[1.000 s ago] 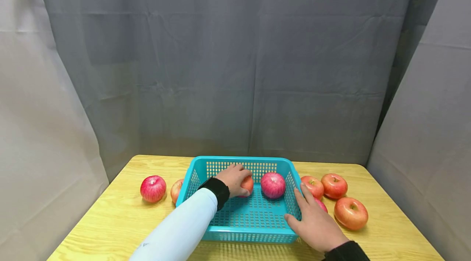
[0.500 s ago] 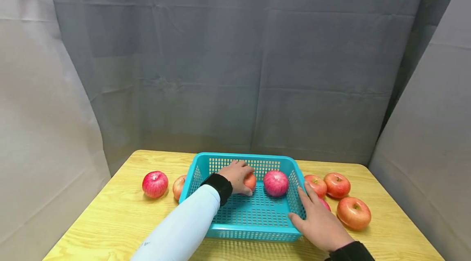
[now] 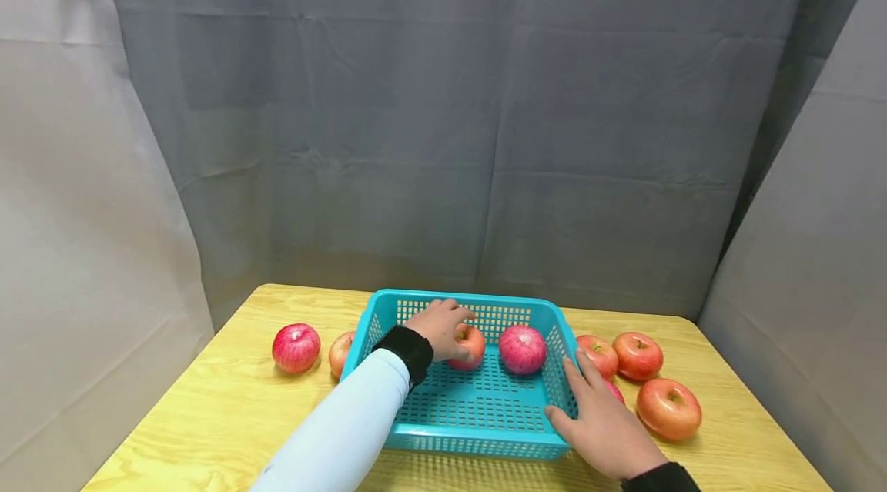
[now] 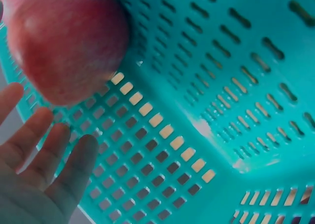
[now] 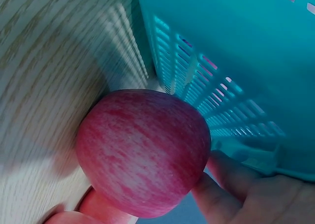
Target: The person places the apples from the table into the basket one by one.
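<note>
A turquoise plastic basket (image 3: 478, 438) stands mid-table. My left hand (image 3: 440, 326) is inside it, beside an orange-red apple (image 3: 473, 347) on the basket floor. The left wrist view shows spread, fairly straight fingers (image 4: 74, 170) and a gap between them and the apple (image 4: 69, 47). To the right, a pink apple (image 3: 523, 349) sits in the same basket. My right hand (image 3: 610, 426) rests at the basket's right rim, fingers extended along it and thumb toward the inside. Under that hand, a pink-red apple (image 5: 142, 152) lies on the table against the basket's outer wall.
Right of the basket sit several apples, among them a large orange-red apple (image 3: 669, 409) and a red apple (image 3: 637, 356). On the left are a pink apple (image 3: 296, 347) and a paler apple (image 3: 340, 354) close to the basket wall. A grey curtain (image 3: 443, 130) hangs behind the table.
My left hand has loosened from the orange-red apple and drawn slightly back to the left, so more of the apple shows. My right hand stays at the rim. The head view has shifted slightly.
</note>
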`<act>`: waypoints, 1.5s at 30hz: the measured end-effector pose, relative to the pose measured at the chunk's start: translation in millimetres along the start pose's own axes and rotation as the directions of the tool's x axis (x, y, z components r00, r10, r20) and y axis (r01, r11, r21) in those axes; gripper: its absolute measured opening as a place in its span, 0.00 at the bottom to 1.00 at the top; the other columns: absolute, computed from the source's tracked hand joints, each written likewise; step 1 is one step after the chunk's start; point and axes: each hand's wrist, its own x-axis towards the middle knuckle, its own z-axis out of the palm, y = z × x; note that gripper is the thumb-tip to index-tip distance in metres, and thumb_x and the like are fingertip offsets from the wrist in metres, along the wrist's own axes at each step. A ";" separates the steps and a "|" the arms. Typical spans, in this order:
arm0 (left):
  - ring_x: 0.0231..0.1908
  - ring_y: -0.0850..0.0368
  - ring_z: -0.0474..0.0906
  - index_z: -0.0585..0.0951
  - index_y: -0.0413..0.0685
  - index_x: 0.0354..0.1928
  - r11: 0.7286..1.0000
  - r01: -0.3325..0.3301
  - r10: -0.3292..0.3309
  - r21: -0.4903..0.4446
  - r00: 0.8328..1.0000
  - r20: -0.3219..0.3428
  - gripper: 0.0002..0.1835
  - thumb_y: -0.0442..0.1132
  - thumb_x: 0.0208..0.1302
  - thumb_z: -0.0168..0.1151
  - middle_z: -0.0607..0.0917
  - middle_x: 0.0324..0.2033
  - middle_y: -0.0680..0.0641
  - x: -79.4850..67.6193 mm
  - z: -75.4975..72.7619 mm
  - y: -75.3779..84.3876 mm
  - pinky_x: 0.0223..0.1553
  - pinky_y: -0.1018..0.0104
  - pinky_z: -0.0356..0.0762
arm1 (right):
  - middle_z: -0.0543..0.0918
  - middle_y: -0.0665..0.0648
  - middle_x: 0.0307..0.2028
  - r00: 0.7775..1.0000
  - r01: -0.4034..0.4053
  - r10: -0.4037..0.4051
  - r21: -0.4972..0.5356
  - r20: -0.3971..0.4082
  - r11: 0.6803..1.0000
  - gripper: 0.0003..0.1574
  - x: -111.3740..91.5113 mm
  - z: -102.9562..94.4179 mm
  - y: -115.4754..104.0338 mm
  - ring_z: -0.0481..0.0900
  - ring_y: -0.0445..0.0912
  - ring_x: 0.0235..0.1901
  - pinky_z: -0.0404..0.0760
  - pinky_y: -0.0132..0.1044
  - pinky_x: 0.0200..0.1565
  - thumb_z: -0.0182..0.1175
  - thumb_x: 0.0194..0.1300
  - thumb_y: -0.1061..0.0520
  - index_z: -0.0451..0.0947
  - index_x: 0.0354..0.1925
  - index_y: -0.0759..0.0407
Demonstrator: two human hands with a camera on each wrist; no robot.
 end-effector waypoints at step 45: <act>0.56 0.47 0.66 0.73 0.58 0.62 0.990 0.139 -0.138 -0.006 0.973 -0.185 0.32 0.62 0.58 0.61 0.74 0.57 0.48 -50.3 -67.6 -55.2 0.51 0.49 0.74 | 0.49 0.69 0.70 1.000 0.020 -0.019 0.011 -0.009 1.000 0.58 35.3 16.0 3.5 0.57 0.63 0.63 0.69 0.65 0.53 0.53 0.60 0.26 0.55 0.69 0.67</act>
